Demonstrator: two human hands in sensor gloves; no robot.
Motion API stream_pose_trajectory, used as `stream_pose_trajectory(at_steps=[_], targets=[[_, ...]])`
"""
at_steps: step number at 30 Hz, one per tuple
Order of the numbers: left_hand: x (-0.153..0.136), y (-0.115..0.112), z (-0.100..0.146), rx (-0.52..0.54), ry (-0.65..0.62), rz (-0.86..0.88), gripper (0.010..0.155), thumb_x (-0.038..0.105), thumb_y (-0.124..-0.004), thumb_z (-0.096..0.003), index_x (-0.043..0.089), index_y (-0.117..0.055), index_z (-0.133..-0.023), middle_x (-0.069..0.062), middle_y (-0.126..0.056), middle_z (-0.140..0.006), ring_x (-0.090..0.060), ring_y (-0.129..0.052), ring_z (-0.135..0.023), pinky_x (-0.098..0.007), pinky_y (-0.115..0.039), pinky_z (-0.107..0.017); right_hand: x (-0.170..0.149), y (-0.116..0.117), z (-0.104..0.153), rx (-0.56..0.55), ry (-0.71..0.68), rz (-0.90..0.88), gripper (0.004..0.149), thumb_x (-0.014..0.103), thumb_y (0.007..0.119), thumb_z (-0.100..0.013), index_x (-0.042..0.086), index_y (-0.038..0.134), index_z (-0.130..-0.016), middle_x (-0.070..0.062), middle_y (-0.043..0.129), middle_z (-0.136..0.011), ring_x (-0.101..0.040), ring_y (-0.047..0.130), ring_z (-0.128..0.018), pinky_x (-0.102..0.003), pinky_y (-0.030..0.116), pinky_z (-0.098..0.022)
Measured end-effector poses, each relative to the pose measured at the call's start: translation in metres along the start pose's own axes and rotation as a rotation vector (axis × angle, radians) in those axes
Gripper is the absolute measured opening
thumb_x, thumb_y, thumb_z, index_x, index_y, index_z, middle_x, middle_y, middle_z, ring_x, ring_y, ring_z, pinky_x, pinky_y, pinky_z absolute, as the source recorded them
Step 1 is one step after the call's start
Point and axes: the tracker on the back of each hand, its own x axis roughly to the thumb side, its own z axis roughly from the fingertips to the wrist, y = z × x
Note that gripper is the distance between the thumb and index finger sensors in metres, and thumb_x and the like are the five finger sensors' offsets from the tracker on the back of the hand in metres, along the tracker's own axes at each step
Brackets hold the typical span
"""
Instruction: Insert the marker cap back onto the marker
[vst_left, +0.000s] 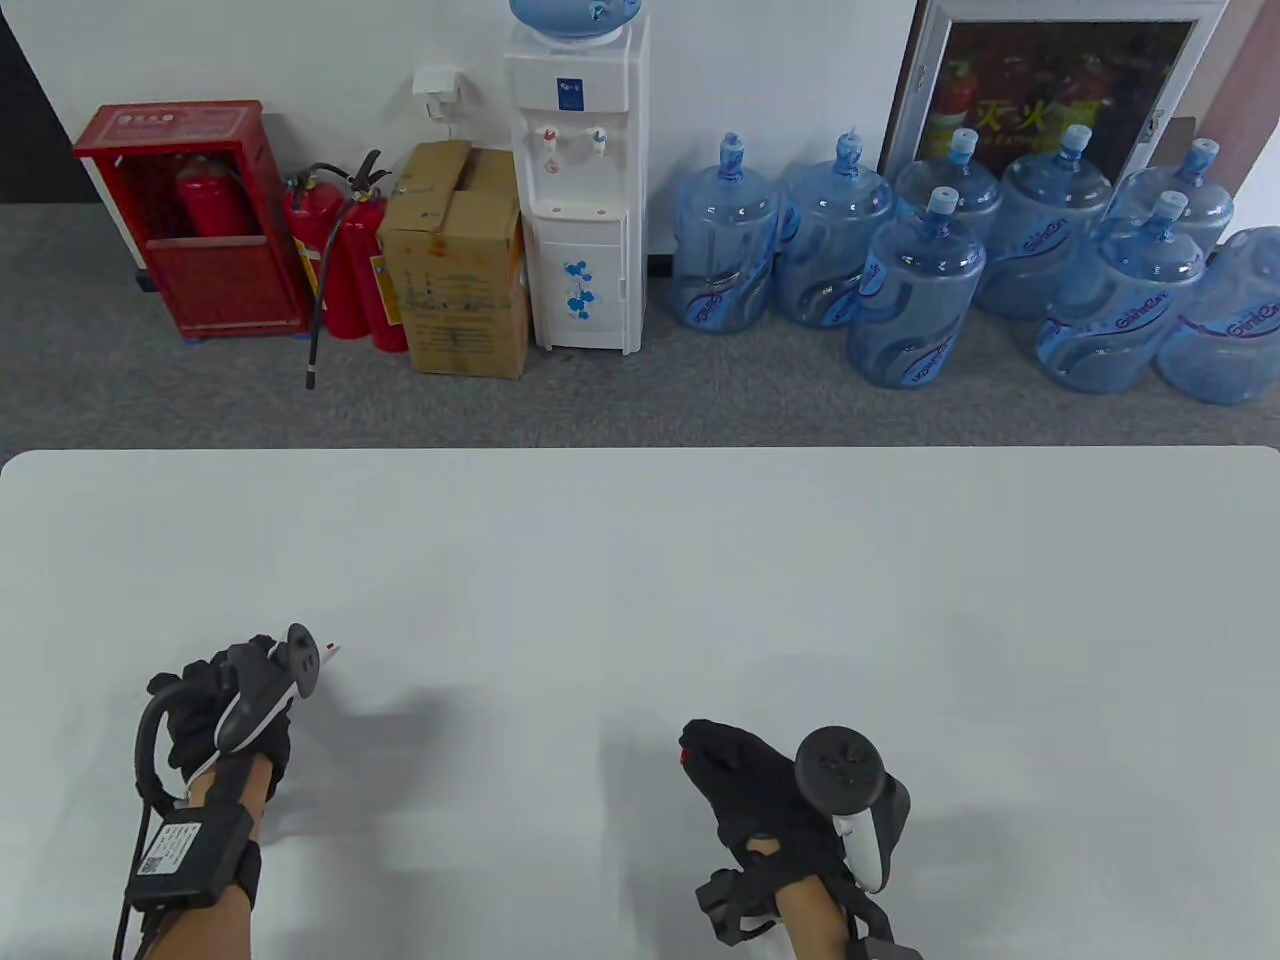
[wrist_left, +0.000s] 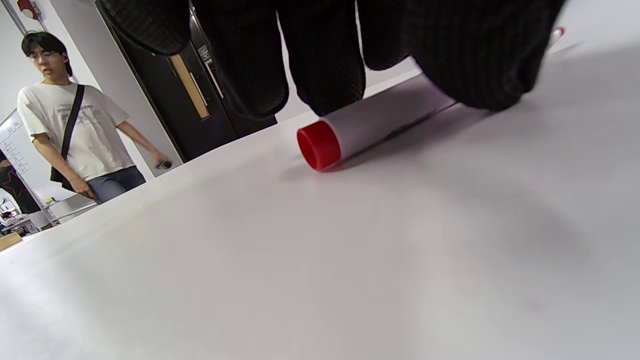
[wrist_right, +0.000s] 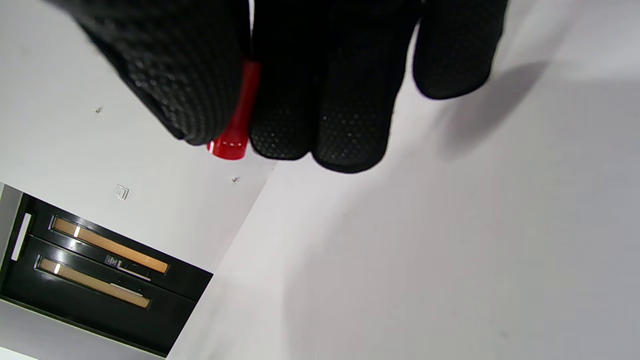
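Note:
The marker (wrist_left: 372, 120) is white with a red end plug and lies on the white table (vst_left: 640, 560). My left hand (vst_left: 215, 690) is closed around its barrel, fingers (wrist_left: 325, 75) on the far side and thumb (wrist_left: 480, 65) on the near side. In the table view only the marker's uncapped tip (vst_left: 331, 653) shows past the hand, pointing right. My right hand (vst_left: 725, 765) is at the table's front middle, raised a little, and pinches the red cap (wrist_right: 234, 127) between thumb (wrist_right: 170, 75) and fingers. The cap (vst_left: 684, 757) peeks out on the hand's left side.
The table's far edge (vst_left: 640, 450) runs across the middle of the table view. Beyond it on the floor stand a water dispenser (vst_left: 578, 190), several blue water jugs (vst_left: 915, 290), a cardboard box (vst_left: 455, 260) and fire extinguishers (vst_left: 345, 260).

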Motion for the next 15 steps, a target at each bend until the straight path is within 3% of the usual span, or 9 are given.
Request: stream_pose_trajectory(at_steps=[8, 15], targets=[[0.0012, 0.0009, 0.0003, -0.013, -0.003, -0.016, 0.055, 0.048, -0.082, -0.0407, 0.04, -0.077, -0.094, 0.006, -0.091, -0.1, -0.028, -0.093, -0.097, -0.062, -0.061, -0.073, 0.0003, 0.0006, -0.0002, 0.011, 0.003, 0.009, 0.043, 0.043, 0.086, -0.04, 0.035, 0.085, -0.082, 0.005, 0.097, -0.078, -0.02, 0.102, -0.066, -0.055, 0.075, -0.064], [0.009, 0.0049, 0.005, 0.056, -0.029, -0.1, 0.046, 0.047, -0.084, -0.04, 0.041, -0.086, -0.085, 0.01, -0.1, -0.087, -0.022, -0.101, -0.088, -0.059, -0.065, -0.072, 0.0007, 0.001, -0.0006, 0.016, 0.005, 0.013, 0.043, 0.043, 0.086, -0.04, 0.035, 0.085, -0.082, 0.005, 0.097, -0.078, -0.02, 0.102, -0.067, -0.055, 0.075, -0.064]])
